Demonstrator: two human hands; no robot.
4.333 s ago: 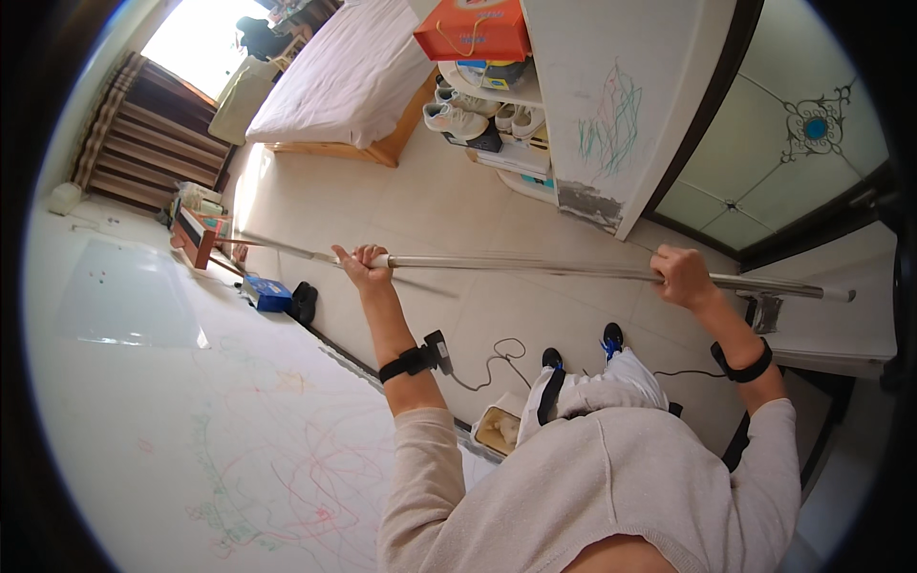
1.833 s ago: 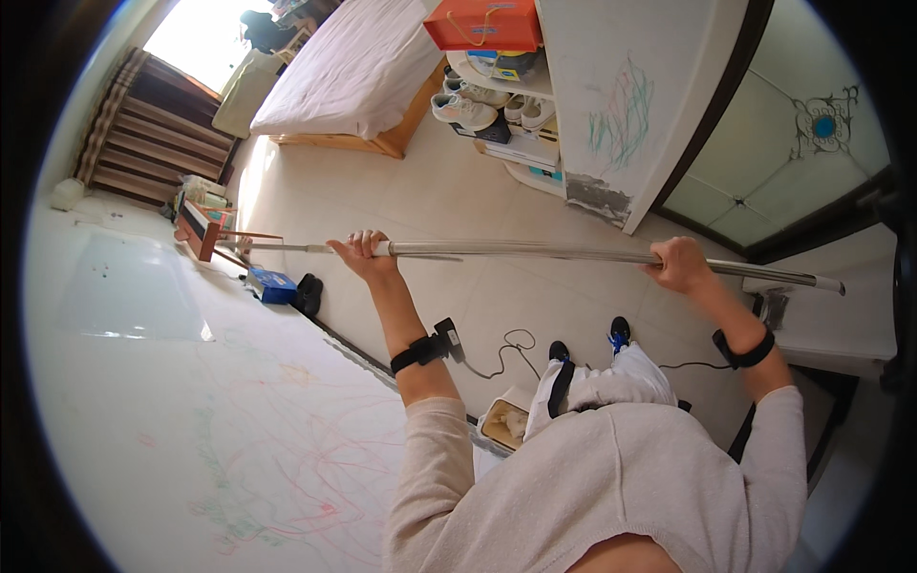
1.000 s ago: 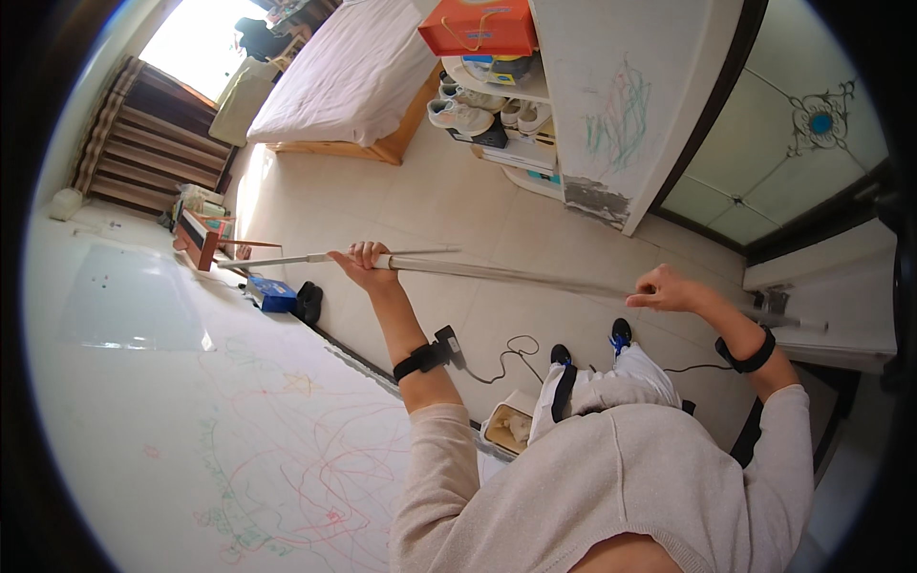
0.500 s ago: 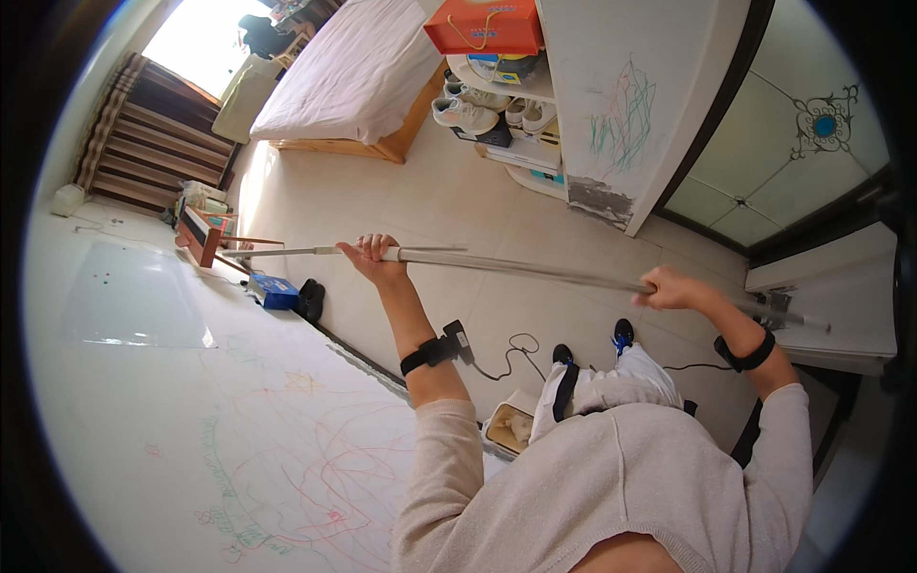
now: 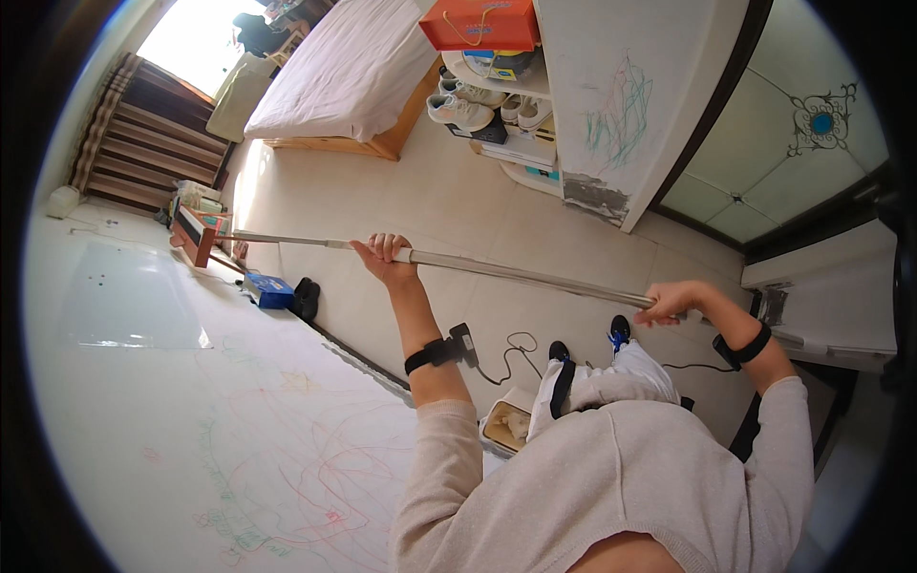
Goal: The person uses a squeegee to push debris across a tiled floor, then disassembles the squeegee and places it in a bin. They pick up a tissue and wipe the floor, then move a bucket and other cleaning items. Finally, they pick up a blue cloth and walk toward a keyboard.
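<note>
A long silvery metal pole [image 5: 535,275] made of thinner and thicker sections slants across the view, held up off the floor. My left hand [image 5: 390,260] is closed round it near a pale collar where the thin section meets the thick one. Farther along the thick section, my right hand [image 5: 671,302] grips the pole with its fingers wrapped over it. The thin far-left end reaches in front of a reddish-brown wooden piece [image 5: 196,241] by the wall; I cannot tell whether they touch. Past my right wrist, the pole's other end runs toward the white cabinet side.
A bed [image 5: 344,72] stands at the far side, beside shelves with shoes [image 5: 460,112] and an orange box [image 5: 480,24]. A blue box [image 5: 269,290] and dark shoes [image 5: 306,299] line the left wall. Near my feet are a bin [image 5: 506,426] and a cable [image 5: 511,365]. A glass-panelled door [image 5: 764,181] is at right.
The pole has tilted: its left end is higher and its right part lower. My right hand has dropped slightly, and my left hand has shifted a little to the right. Both keep their grip.
</note>
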